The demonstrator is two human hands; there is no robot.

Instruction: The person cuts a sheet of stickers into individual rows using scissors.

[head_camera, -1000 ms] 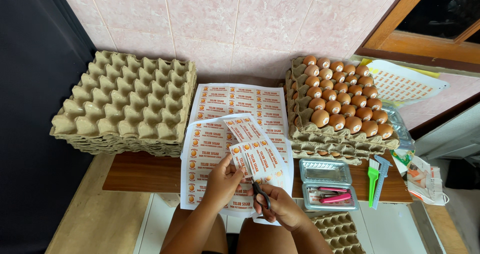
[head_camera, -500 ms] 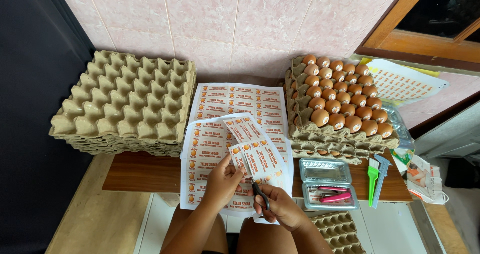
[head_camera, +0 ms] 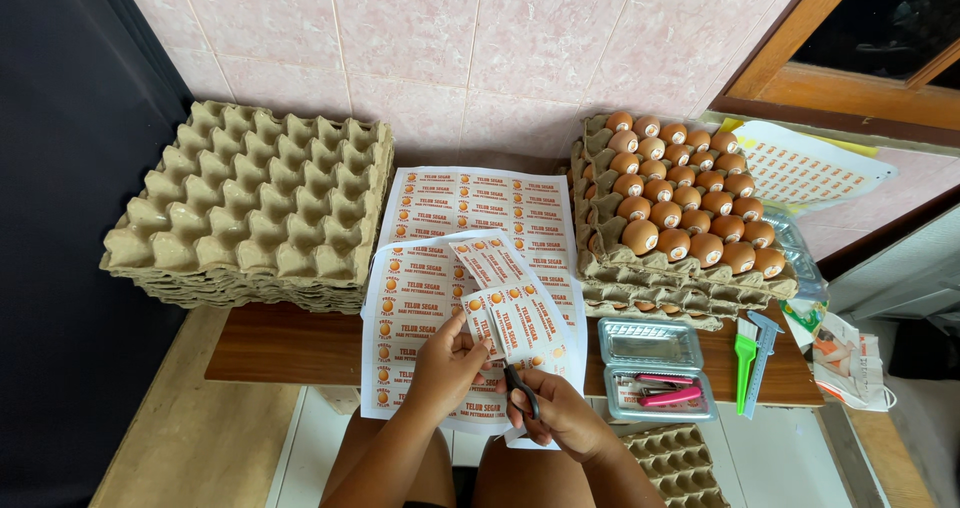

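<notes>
My left hand (head_camera: 446,360) pinches the lower edge of a strip of printed labels (head_camera: 512,308), white with orange marks, held up over the sheets below. My right hand (head_camera: 562,413) grips black scissors (head_camera: 520,388), whose blades meet the strip's bottom edge. Under both hands lies a partly cut label sheet (head_camera: 405,313), and a full label sheet (head_camera: 470,203) lies beyond it on the wooden table (head_camera: 280,343). My knees show below the table edge.
A stack of empty cardboard egg trays (head_camera: 250,208) stands at the left. Stacked trays with brown eggs (head_camera: 680,208) on top stand at the right. A metal tin with pink items (head_camera: 655,368), a green brush (head_camera: 745,358) and a grey caliper lie at the front right. More labels (head_camera: 800,168) rest on the sill.
Almost nothing differs. My right hand with the scissors has shifted slightly along the strip's lower edge; the left hand keeps its hold.
</notes>
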